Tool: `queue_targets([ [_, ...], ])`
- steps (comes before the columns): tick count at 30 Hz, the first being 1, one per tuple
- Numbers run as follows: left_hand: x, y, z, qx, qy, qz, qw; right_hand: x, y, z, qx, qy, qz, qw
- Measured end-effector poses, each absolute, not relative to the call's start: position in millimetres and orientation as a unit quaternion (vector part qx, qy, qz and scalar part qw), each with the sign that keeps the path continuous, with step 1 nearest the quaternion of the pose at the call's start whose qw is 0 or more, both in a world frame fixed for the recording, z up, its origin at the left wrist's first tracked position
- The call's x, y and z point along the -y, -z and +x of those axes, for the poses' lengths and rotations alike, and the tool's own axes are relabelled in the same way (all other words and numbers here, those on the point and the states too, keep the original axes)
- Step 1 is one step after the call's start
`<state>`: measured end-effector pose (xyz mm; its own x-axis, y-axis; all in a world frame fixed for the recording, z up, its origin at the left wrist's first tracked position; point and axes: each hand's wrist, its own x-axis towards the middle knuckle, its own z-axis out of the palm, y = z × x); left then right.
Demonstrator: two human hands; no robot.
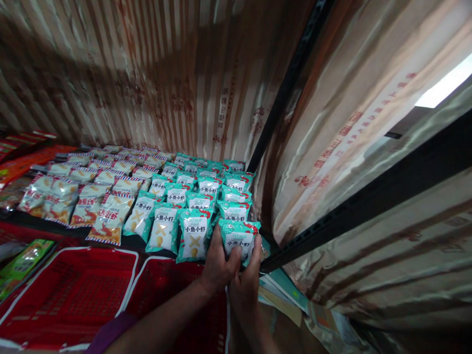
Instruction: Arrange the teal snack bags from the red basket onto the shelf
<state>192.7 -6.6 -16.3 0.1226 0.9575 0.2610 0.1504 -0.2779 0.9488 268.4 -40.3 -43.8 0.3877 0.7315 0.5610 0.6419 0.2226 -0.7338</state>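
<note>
Both of my hands grip one teal and white snack bag [239, 239] at the front right end of the shelf. My left hand [221, 261] is closed along the bag's left side, and my right hand [248, 270] is closed along its right side. The thumbs press on the lower front of the bag and cover part of it. Directly left stands a matching snack bag [195, 235], close to my left fingers. Behind the held bag, more teal bags [235, 211] line up in rows going back.
White, red-and-blue-edged snack bags [113, 214] fill the shelf's middle, with orange packets [23, 164] at far left. Below are a red basket [77, 280] and another red basket [170, 278]. A black metal post [335, 216] rises at right, before patterned curtains [338, 124].
</note>
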Motion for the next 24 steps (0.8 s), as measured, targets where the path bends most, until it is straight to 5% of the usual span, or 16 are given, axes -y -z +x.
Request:
queue_targets([
  [8, 4.0, 25.9, 193.8, -0.479, -0.483, 0.622, 0.388, 66.3, 37.1, 258.7, 0.588, 0.013, -0.606, 0.536],
  [24, 9.4, 30.1, 198.1, -0.521, -0.471, 0.586, 0.405, 106.2, 48.4, 246.0, 0.518, -0.203, -0.641, 0.529],
])
